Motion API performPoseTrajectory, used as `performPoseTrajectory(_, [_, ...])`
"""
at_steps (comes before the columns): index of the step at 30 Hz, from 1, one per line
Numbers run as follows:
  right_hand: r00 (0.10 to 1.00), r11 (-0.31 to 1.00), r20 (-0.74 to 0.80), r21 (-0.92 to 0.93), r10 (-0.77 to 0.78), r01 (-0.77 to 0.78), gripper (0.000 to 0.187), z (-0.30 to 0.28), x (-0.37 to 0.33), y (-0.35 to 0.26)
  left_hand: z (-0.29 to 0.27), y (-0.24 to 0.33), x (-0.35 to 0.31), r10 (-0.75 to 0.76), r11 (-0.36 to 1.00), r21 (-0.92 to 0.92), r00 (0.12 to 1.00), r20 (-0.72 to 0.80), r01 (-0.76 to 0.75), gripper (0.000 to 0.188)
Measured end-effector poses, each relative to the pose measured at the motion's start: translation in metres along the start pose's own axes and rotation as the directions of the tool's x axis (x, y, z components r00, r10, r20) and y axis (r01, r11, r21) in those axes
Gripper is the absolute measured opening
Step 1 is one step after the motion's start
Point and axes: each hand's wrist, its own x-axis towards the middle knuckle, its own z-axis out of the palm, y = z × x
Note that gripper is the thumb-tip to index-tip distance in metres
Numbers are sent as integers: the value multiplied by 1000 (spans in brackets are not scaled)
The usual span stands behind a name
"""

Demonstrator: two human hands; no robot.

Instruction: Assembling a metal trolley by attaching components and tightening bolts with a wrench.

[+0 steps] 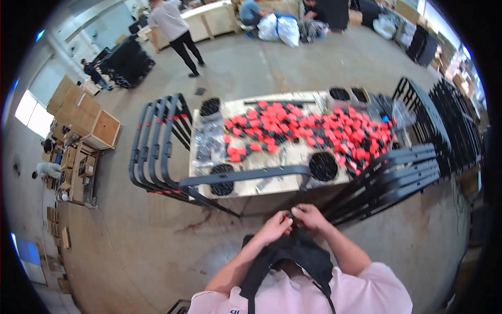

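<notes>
Both hands meet just in front of the chest, fingers pinched shut on a small black part (293, 216). The left hand (275, 228) sits at its 8 o'clock, the right hand (310, 216) at 3 o'clock, equally close.

head cam – looks steeply down | hands (293, 222) near | workbench (272, 178) beyond

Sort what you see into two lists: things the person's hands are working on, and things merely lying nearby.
In hand: left hand and right hand pinching the black apron at chest height.

Lying about: red and black parts on the wooden table, black curved frames, wooden crates.
</notes>
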Motion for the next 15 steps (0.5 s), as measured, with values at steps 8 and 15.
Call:
performPoseTrajectory(8, [991,971,-106,232,86,-60,24,-92,-23,26,76,13,28,-105,961,-257,994,-8,99,39])
performPoseTrajectory(15, [985,937,-168,349,41,21,28,-122,-18,40,90,8,72,-121,911,-408,987,-103,69,35])
